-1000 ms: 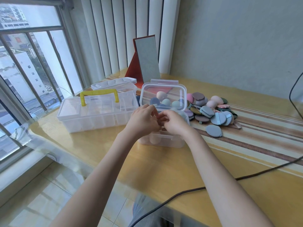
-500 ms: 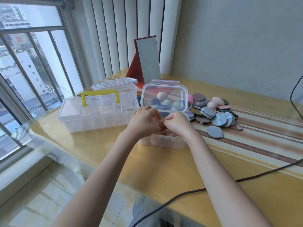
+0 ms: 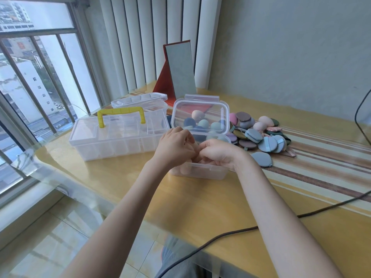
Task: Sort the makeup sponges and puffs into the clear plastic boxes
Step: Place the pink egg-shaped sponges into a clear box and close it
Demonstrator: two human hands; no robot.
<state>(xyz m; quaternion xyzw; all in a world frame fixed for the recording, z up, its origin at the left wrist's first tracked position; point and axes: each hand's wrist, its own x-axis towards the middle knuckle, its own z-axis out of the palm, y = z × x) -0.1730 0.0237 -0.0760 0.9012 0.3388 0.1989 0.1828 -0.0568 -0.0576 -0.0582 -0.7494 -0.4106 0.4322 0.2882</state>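
Note:
A small clear box (image 3: pixel 200 174) stands at the table's middle with its lid (image 3: pixel 200 109) tipped up behind it. Peach sponges (image 3: pixel 183 169) show through its front wall. Blue, green and peach sponges (image 3: pixel 203 123) are seen through the lid. My left hand (image 3: pixel 175 146) and my right hand (image 3: pixel 217 153) meet over the box's open top with fingers curled toward each other. What lies between the fingertips is hidden. A pile of flat puffs and sponges (image 3: pixel 261 137) lies right of the box, and one blue-grey puff (image 3: pixel 262 159) sits apart.
A large clear compartment box (image 3: pixel 116 143) with a yellow handle (image 3: pixel 120 115) stands to the left, and another clear box (image 3: pixel 140 99) is behind it. A red-backed mirror (image 3: pixel 180 73) leans at the back. A dark cable (image 3: pixel 220 235) crosses the table's near edge.
Both hands have stayed together over the small box, sinking slightly toward its opening; the fingers have shifted a little. Nothing else moved.

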